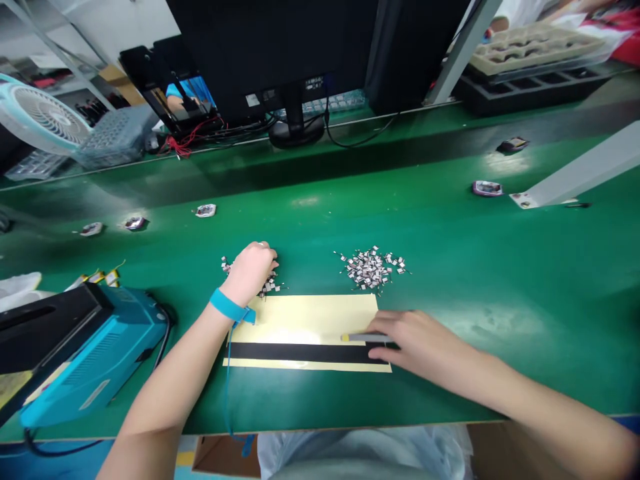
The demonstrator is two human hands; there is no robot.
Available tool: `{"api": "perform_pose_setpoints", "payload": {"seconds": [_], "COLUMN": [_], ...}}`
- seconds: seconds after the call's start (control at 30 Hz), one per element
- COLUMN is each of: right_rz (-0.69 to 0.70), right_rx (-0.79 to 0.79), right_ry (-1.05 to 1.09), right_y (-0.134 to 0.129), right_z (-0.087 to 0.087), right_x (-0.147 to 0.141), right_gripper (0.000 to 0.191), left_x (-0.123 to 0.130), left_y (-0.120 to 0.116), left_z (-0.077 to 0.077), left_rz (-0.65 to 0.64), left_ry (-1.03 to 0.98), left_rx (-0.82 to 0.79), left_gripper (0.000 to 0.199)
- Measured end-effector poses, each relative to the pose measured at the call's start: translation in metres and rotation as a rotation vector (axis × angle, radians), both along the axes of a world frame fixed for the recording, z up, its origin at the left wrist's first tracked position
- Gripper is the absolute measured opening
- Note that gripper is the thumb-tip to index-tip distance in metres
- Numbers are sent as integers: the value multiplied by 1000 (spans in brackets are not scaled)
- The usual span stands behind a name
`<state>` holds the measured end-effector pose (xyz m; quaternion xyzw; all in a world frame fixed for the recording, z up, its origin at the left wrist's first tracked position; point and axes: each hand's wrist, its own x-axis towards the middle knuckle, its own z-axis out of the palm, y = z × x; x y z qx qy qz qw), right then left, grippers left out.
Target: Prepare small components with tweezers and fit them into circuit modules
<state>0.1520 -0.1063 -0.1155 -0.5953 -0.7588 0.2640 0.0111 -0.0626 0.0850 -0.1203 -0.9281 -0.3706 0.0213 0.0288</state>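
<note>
While our right hand (407, 339) grips a grey tool (359, 338), our left hand (251, 268) covers loose parts (270, 287).
Left grasp unclear; black strip (300, 352) under the right hand shows none; second pile (370, 269) beyond; much seems undone.

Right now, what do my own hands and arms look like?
Both forearms are bare, with no sleeves or gloves showing. The left hand has a bright blue band at its wrist, with a blue clasp and a thin blue cord running down. The right hand and its wrist show nothing worn.
</note>
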Motion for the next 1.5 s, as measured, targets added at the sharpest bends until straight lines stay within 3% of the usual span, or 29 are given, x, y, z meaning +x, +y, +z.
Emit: {"api": "perform_pose_setpoints", "payload": {"seconds": [0.2, 0.3, 0.4, 0.5, 0.63, 0.77, 0.93, 1.03, 1.13, 1.23, 1.33, 1.5], "right_rz": [133, 196, 195, 162, 162, 184, 101, -86, -367, -473, -492, -488], "right_rx": [86, 193, 316, 398, 403, 248, 13, -67, -82, -117, -147, -159], "right_ry": [-295, -365, -399, -422, -420, -396, -215, 183, 599, 898, 1013, 1028], "right_y": [-12, -17, -24, -28, -28, -22, -5, 9, 20, 23, 22, 23], "right_z": [-2, -3, -5, -9, -8, 1, 2, -6, -13, -16, -19, -21], "right_x": [-21, -27, -32, -35, -38, -38, -18, -1, 3, -5, -14, -16], "right_gripper": [15, 24, 27, 28, 26, 24, 15, 4, 21, 25, 24, 23], "left_x": [3, 12, 26, 38, 46, 46, 44, 42, 41, 39, 39, 38], "left_y": [-2, -17, -45, -75, -95, -96, -96, -99, -102, -105, -105, -104], "left_z": [1, 7, 6, -6, -29, -38, -31, -28, -28, -29, -28, -28], "left_rz": [-19, -67, -178, -239, -111, -7, -30, -52, -55, -78, -123, -231], "left_ry": [-21, -194, -443, -631, -808, -914, -930, -942, -981, -1015, -1015, -1000], "left_rx": [30, -19, -214, -523, -848, -1004, -835, -717, -686, -652, -579, -421], "left_gripper": [9, 9, 12, 15, 13, 14, 9, 6, 16, 24, 27, 30]}}
